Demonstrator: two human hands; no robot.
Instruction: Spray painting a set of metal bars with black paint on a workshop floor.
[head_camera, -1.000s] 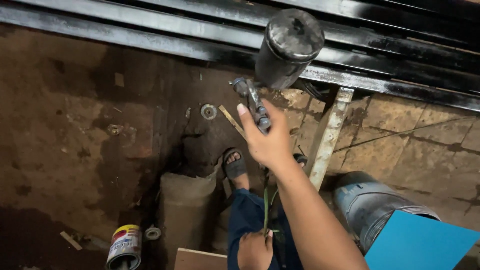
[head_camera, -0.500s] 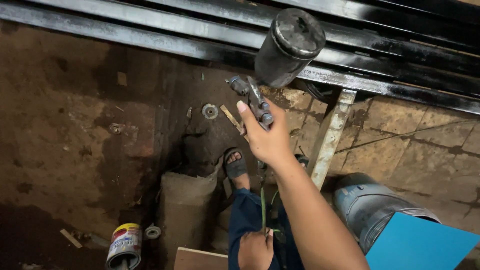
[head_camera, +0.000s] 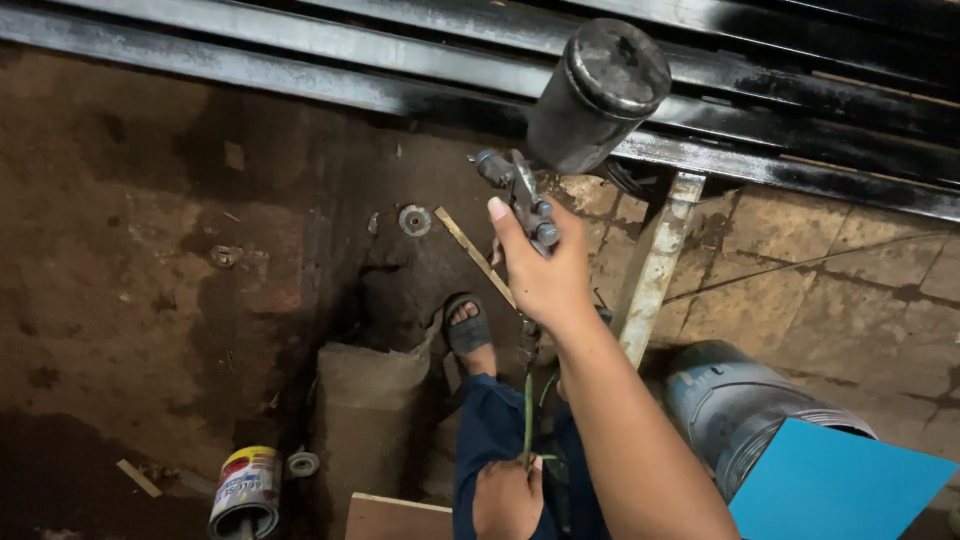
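Overhead, the right hand (head_camera: 548, 275) is closed around the grip of a grimy grey metal spray gun (head_camera: 520, 195), with the thumb raised along its left side; the gun's dark, soot-stained cylindrical paint cup (head_camera: 598, 95) sits tilted above it toward the far right, and the nozzle points left; just beyond the cup run long black-painted steel bars (head_camera: 800, 110), lying across the far part of the scene from left to right; a thin green hose (head_camera: 527, 405) drops from the base of the gun down to the left hand (head_camera: 508, 498), which is at the near edge, curled around the hose; between the two hands shows a foot in a dark sandal (head_camera: 468, 328) on the stained brown concrete floor (head_camera: 120, 300), and a leg in blue trousers (head_camera: 490, 440); a small round metal washer (head_camera: 414, 219) and a thin wooden stick (head_camera: 475, 255) lie on the floor left of the gun; a small paint tin with a yellow and red label (head_camera: 243, 492) stands at the near left; a grey metal drum (head_camera: 745, 410) lies at the near right, partly covered by a flat blue sheet (head_camera: 840, 490).
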